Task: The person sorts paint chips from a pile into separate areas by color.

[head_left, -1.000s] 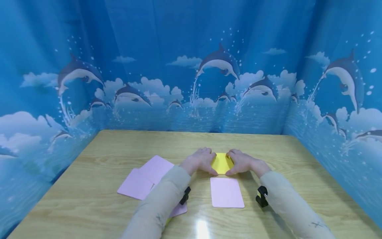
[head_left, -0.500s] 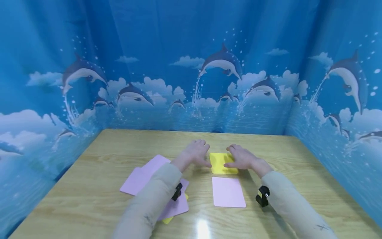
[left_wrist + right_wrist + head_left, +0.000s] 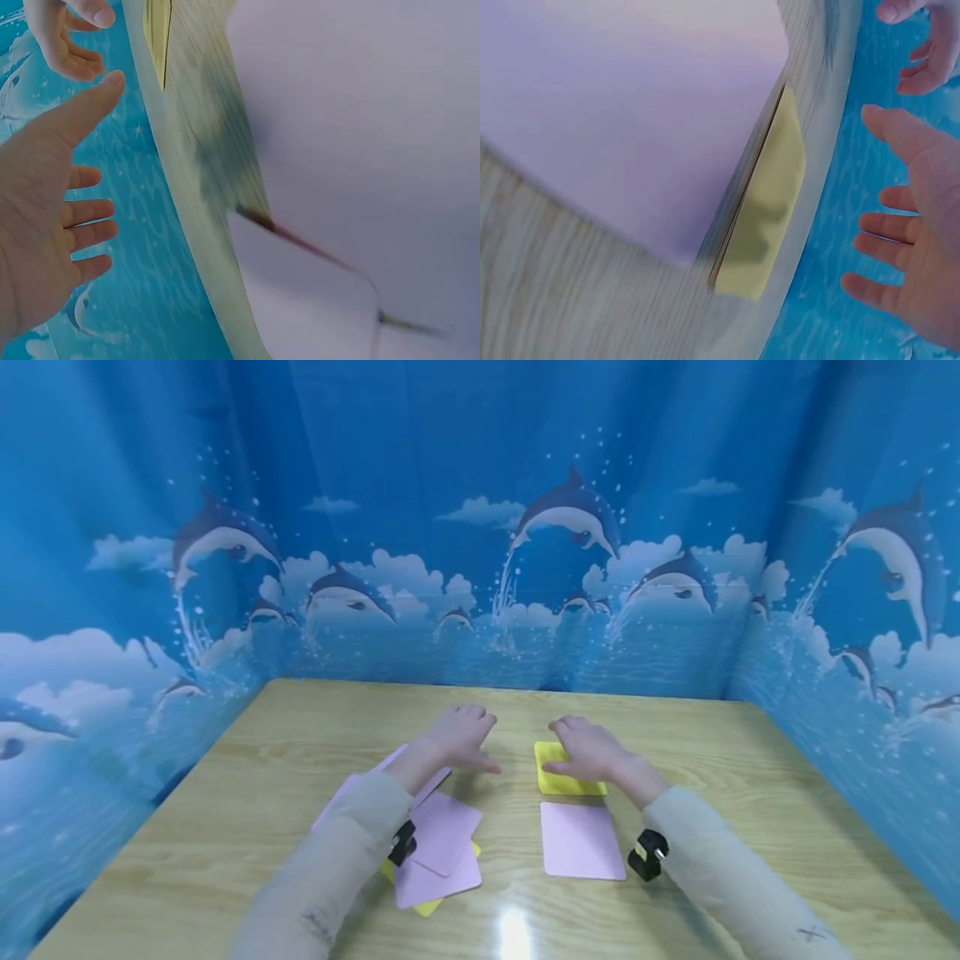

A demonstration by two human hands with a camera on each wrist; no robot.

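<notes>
Fingers spread, my left hand (image 3: 450, 742) is raised above the table, between the loose pile of cards and the yellow card (image 3: 573, 783). Nothing is in its grasp; the left wrist view shows the bare palm. My right hand (image 3: 588, 752) hovers over the yellow card with its fingers relaxed, partly hiding it, and its palm is bare in the right wrist view. Just nearer than the yellow card lies a flat pink card (image 3: 582, 842). Several pink cards (image 3: 446, 831) overlap in the pile at left, partly covered by my left forearm.
Yellow corners (image 3: 429, 907) stick out from under the pink cards in the pile. The wooden table (image 3: 660, 727) runs back to a blue curtain (image 3: 450, 443) printed with dolphins, which also closes off both sides. Each wrist carries a small black camera (image 3: 648, 853).
Both hands have let go of the yellow card. My left hand has moved left and away from it, while the right has lifted slightly. The yellow card stays behind the pink one.
</notes>
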